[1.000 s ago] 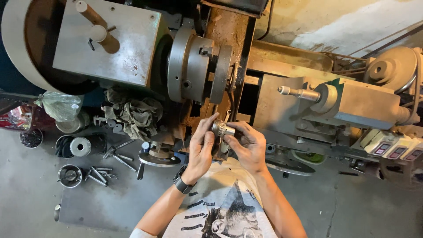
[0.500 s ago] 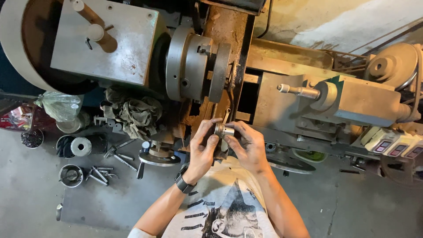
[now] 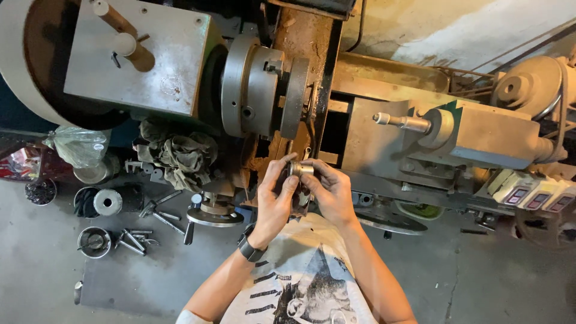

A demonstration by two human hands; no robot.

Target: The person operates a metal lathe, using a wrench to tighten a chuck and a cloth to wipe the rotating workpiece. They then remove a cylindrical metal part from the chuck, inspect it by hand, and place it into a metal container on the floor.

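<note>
Both my hands meet in front of a metal lathe. My left hand [image 3: 275, 195], with a dark watch on its wrist, and my right hand [image 3: 329, 191] together grip a small round metal part [image 3: 300, 170] between the fingertips. The part sits just below the lathe's grey chuck [image 3: 264, 85] and the rusty carriage [image 3: 300, 48]. Further detail of the part is hidden by my fingers.
The tailstock [image 3: 456, 135] with its pointed centre [image 3: 399, 122] lies to the right. A crumpled rag [image 3: 180, 153] hangs left of my hands. Metal rings, bolts and tools [image 3: 129, 231] lie on the floor at left. A handwheel [image 3: 213, 215] sits near my left wrist.
My hands have stayed together on the small metal part, turning it slightly; the view has shifted a little, nothing else has moved.
</note>
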